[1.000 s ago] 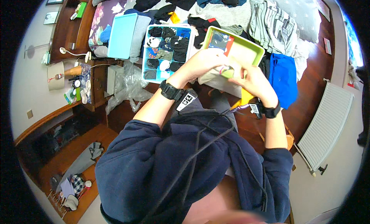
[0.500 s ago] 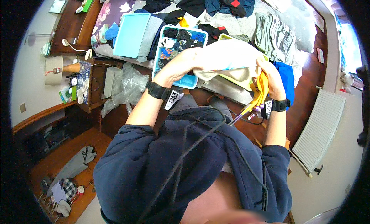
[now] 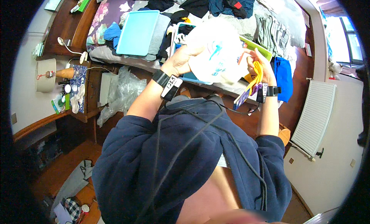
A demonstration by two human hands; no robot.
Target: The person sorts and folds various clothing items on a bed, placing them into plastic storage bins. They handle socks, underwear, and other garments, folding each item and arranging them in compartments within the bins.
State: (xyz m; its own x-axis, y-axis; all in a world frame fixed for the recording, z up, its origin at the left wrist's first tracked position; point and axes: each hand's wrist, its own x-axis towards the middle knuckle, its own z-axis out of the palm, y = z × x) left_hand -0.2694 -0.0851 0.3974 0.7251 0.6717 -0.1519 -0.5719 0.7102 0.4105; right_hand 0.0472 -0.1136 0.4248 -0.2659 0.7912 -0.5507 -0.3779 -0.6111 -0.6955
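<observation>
My left hand (image 3: 182,60) grips the left edge of a white, soft-looking item (image 3: 210,42) with a light blue print, spread out above the bed's edge. Its exact kind is unclear. My right hand (image 3: 263,68) is beside its right side, with the forefinger stretched toward it. A yellow lanyard-like strap (image 3: 256,74) with purple parts is bunched in that hand, and a dark blue flat piece (image 3: 241,98) hangs below. Behind the white item, a blue divided box (image 3: 196,78) holding dark clothing is largely hidden. A yellow-green container (image 3: 266,51) shows partly behind my right hand.
Clothes cover the bed, among them a striped folded garment (image 3: 271,35) and a dark garment (image 3: 196,6). A light blue lid (image 3: 138,33) lies at the left. Clear plastic (image 3: 123,93) sits by the bedside table; a radiator (image 3: 316,118) stands at the right.
The white item has turned so its blue print shows, and it hangs more upright. My left hand has moved a little left and my right hand's fingers have opened away from the fabric.
</observation>
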